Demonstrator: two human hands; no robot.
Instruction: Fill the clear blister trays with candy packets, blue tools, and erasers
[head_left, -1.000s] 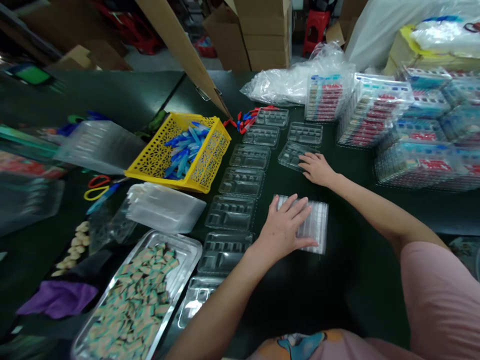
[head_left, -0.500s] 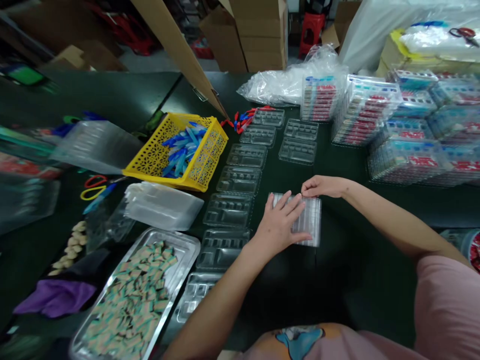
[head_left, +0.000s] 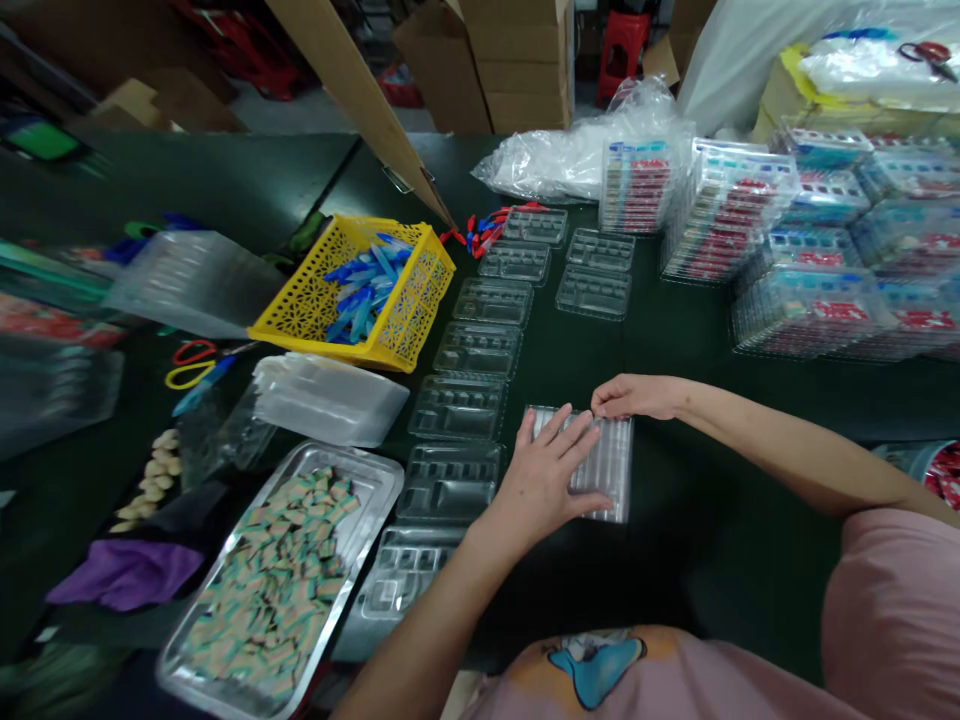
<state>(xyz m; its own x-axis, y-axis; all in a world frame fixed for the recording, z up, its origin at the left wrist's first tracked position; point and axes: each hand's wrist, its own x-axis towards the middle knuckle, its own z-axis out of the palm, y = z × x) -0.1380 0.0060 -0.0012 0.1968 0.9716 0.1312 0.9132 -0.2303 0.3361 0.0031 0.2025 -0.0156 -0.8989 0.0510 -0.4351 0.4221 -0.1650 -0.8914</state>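
A stack of clear plastic trays (head_left: pixel 613 460) lies on the dark table in front of me. My left hand (head_left: pixel 553 470) rests flat on its left part with the fingers spread. At the stack's top edge, my right hand (head_left: pixel 630 396) has its thumb and fingertips pressed together; whatever they pinch is too small to make out. Left of my hands runs a column of single clear trays (head_left: pixel 459 407), partly hidden low down by my left forearm. Two more clear trays (head_left: pixel 593 291) lie beyond the stack.
A yellow basket (head_left: pixel 292 318) holds blue pieces. Below it are clear bags (head_left: pixel 330 400) and a metal tray (head_left: pixel 384 482) of small tan-green pieces. Scissors (head_left: pixel 193 365) lie at left. Filled tray stacks (head_left: pixel 727 210) stand at back right, beside plastic wrap (head_left: pixel 547 165).
Both hands and the stack sit slightly lower and further left in the picture. The left hand is still spread on the stack, the right still at its top edge. The view has shifted slightly.
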